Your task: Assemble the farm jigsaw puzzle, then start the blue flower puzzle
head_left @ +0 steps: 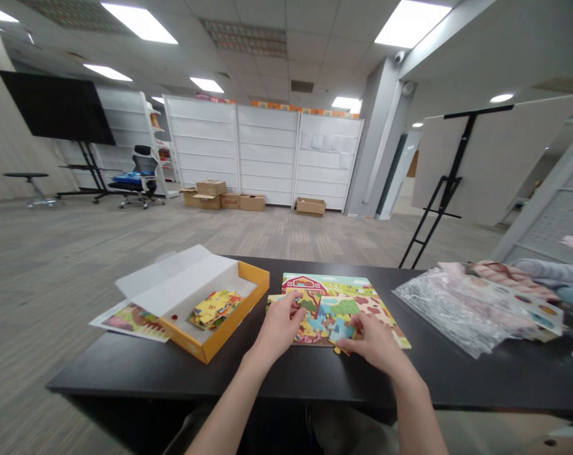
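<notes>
A farm-picture jigsaw board (357,296) with a red barn lies on the black table (286,373) in front of me. My left hand (279,325) rests on the board's left part, fingers curled on a piece near its edge. My right hand (374,341) pinches a blue and yellow puzzle piece (342,333) at the board's near edge. An open orange box (229,328) stands to the left of the board, with several loose puzzle pieces (215,308) inside.
The box's white lid (172,278) and a printed sheet (129,319) lie at the table's left end. Crumpled plastic wrap and packaged toys (480,297) cover the right side. An easel (443,183) stands behind the table; cardboard boxes (220,194) and an office chair (139,177) sit far back.
</notes>
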A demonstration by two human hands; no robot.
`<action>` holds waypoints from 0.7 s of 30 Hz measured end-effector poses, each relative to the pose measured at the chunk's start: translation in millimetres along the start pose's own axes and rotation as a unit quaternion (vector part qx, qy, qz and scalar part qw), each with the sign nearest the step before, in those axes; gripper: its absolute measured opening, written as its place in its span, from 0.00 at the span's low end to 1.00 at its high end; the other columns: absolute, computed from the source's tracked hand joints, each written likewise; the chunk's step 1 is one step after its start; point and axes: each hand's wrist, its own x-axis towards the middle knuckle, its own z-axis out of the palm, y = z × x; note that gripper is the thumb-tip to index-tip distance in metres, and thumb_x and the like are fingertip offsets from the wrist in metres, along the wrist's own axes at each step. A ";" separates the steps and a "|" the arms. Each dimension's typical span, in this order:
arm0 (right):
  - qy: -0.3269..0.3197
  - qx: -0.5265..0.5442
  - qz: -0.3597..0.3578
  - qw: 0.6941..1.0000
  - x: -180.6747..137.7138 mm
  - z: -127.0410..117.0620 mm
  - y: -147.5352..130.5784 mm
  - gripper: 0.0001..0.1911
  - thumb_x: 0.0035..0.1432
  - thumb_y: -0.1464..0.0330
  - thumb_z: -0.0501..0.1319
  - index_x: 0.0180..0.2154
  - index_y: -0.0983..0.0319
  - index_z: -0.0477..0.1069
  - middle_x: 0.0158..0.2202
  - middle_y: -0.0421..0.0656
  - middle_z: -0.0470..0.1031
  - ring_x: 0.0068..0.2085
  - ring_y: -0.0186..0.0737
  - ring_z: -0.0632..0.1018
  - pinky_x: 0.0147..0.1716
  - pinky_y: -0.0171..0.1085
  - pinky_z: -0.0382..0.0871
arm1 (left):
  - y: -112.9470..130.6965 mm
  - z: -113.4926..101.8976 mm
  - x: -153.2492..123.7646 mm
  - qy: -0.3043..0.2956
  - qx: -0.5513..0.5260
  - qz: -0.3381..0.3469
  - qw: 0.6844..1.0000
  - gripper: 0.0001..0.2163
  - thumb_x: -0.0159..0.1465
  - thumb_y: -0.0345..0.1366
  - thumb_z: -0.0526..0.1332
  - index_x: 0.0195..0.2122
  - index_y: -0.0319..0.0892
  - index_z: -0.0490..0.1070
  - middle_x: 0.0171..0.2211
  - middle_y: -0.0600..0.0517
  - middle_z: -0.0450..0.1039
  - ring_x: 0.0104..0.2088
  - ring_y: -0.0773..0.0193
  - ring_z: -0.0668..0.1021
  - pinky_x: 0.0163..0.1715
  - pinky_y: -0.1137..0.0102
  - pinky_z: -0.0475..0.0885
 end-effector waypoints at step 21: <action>-0.028 0.393 -0.026 0.919 5.1 12.8 -33.1 0.27 0.45 0.47 0.73 0.34 0.60 0.68 0.24 0.37 0.71 0.24 0.33 0.70 0.25 0.33 0.64 | 21.9 3.0 -11.8 -0.207 -0.135 0.011 0.969 0.14 0.62 0.39 0.62 0.47 0.40 0.73 0.31 0.53 0.75 0.32 0.61 0.79 0.34 0.68 0.75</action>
